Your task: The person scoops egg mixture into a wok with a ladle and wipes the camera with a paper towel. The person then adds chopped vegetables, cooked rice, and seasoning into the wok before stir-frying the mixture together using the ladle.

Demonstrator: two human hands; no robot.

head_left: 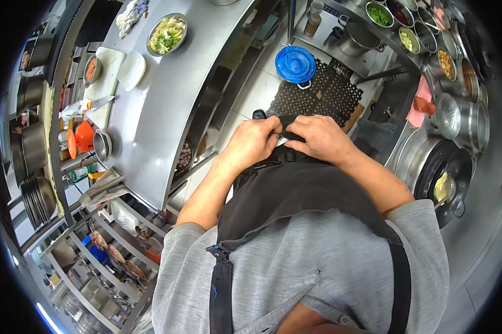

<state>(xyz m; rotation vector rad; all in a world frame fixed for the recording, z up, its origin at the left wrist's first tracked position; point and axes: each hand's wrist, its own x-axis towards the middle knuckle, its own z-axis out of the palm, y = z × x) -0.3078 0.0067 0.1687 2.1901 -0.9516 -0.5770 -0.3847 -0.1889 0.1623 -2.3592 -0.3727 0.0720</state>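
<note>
In the head view, both hands are at waist height in front of the black apron (pixel 301 186). My left hand (pixel 253 142) is closed, its fingers pinching the dark cloth at the apron's waist. Close beside it, my right hand (pixel 322 139) is also closed on the same dark band of cloth. A small white bit (pixel 282 141) shows between the two hands; what it is I cannot make out. The fingertips partly hide the cloth they grip.
On the left, a steel counter (pixel 156 117) bears a bowl of chopped vegetables (pixel 167 34), a white cutting board (pixel 107 72) and a knife (pixel 102 102). Ahead, a blue lid (pixel 295 64) sits above a perforated black mat (pixel 317 100). Pots and a skimmer (pixel 447 116) stand right.
</note>
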